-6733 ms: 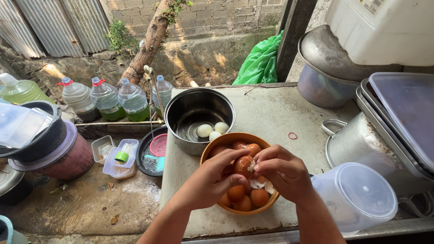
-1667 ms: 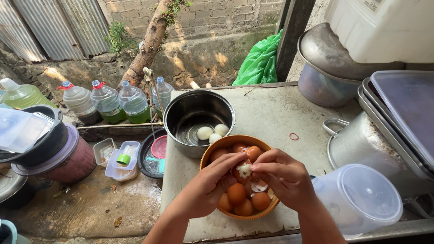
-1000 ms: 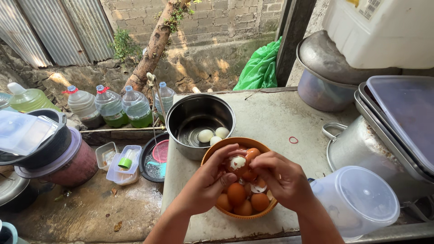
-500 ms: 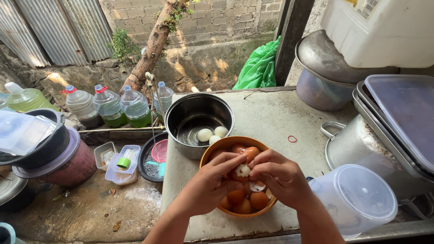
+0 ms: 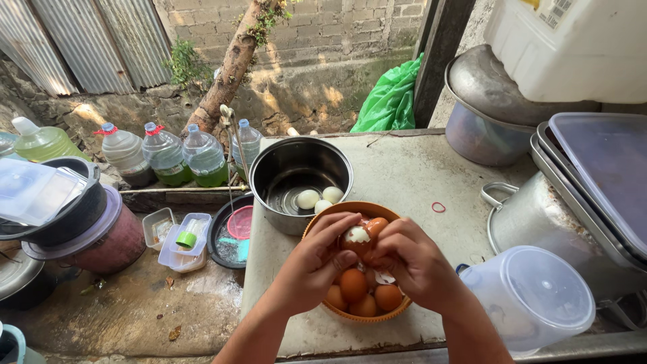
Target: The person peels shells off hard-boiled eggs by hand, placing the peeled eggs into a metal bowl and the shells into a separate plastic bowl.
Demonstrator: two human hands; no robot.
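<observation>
My left hand (image 5: 315, 261) and my right hand (image 5: 412, 259) both grip one brown boiled egg (image 5: 356, 238) over an orange basket (image 5: 350, 209). A patch of white shows where the shell is off at the egg's top. Several unpeeled brown eggs (image 5: 354, 285) and shell pieces (image 5: 385, 277) lie in the basket under my hands. Just behind the basket stands a steel pot (image 5: 300, 177) with three peeled white eggs (image 5: 319, 199) in a little water.
All this sits on a worn grey table (image 5: 404, 172) with a red rubber band (image 5: 438, 207). A lidded clear tub (image 5: 532, 296) and metal pots (image 5: 539, 216) crowd the right. Left, below: water bottles (image 5: 162, 154), small plastic boxes (image 5: 178, 237), a dark bucket (image 5: 74, 209).
More shell has come off: the egg was fully brown at first and now shows a white patch. My hands have turned it slightly. The pot still holds three peeled eggs.
</observation>
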